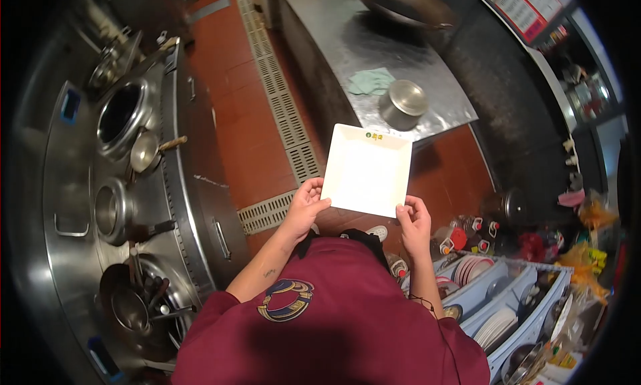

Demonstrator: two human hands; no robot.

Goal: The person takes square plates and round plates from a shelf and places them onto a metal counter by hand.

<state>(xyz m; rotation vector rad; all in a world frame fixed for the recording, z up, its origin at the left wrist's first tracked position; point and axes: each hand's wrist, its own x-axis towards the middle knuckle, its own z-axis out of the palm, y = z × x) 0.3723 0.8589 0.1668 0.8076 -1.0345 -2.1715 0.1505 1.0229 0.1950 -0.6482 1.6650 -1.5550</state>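
A square white plate (367,173) with a small green and yellow print near its far edge is held out in front of me. My left hand (306,209) grips its near left corner, thumb on top and fingers beneath. At the near right corner, my right hand (414,226) pinches the rim the same way. The plate's top face is bare. Just beyond it, a round metal pot (404,104) stands on the steel table (340,48), beside a pale green cloth (371,82).
A large wok (404,6) rests at the table's far end. Stoves with pots and a ladle (145,151) line the left. On the right, a blue divided rack (527,278) holds stacked plates, near several bottles. A drain grate (284,108) crosses the red floor.
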